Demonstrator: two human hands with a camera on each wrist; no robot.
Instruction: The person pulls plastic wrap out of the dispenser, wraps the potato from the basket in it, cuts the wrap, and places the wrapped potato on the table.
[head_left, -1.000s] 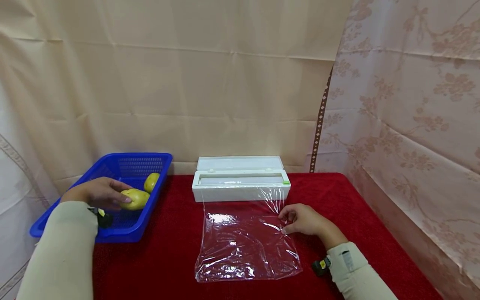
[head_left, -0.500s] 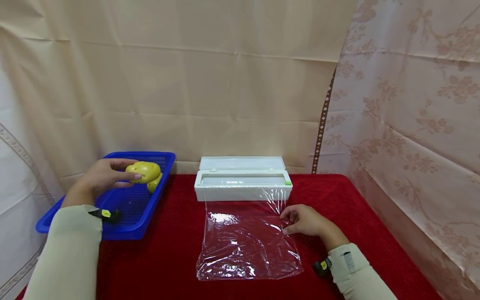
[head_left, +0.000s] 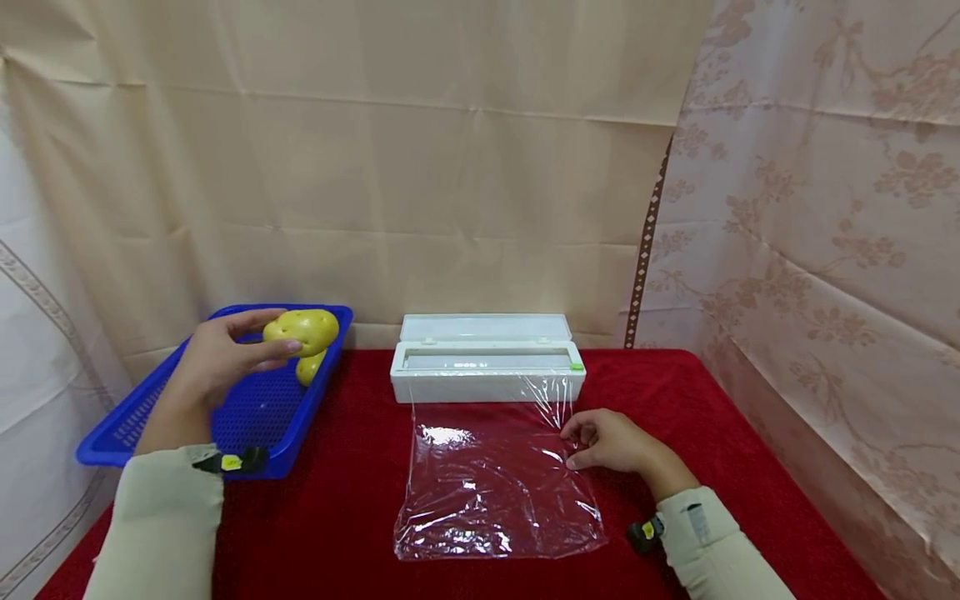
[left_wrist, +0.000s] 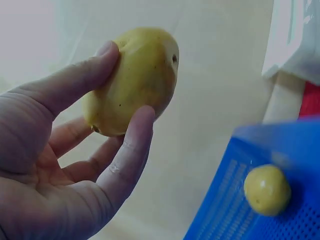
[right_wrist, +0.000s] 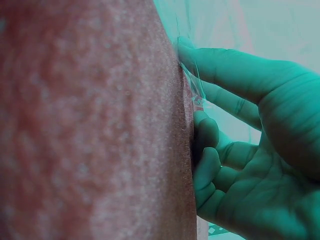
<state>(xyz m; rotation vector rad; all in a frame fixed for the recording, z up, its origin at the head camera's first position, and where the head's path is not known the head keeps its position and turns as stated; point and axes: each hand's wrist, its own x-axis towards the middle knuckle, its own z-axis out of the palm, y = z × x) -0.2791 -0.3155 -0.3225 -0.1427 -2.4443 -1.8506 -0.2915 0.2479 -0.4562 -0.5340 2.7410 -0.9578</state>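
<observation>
A yellow potato [head_left: 302, 332] is gripped between the thumb and fingers of my left hand [left_wrist: 80, 150], raised over the blue basket [head_left: 258, 408]. Behind it a second yellow potato [left_wrist: 267, 190] lies in that basket. Clear plastic wrap [head_left: 495, 492] spreads across the red cloth, drawn from a white wrap dispenser [head_left: 487, 386] with its lid raised. My right hand [head_left: 611, 442] rests at the right edge of the wrap, thumb and index fingertips touching it, apart from each other. In the right wrist view, the film shows by the thumb [right_wrist: 225, 70], with the other fingers bent low against the cloth.
A red cloth [head_left: 330, 533] covers the table. Beige curtain [head_left: 450, 208] hangs close behind the dispenser, and a floral curtain [head_left: 840, 250] stands along the right. A small green piece [head_left: 576, 367] sits at the dispenser's right end.
My left hand has lifted the potato up out of the basket and slightly to the right. My right hand and the wrap stay in place.
</observation>
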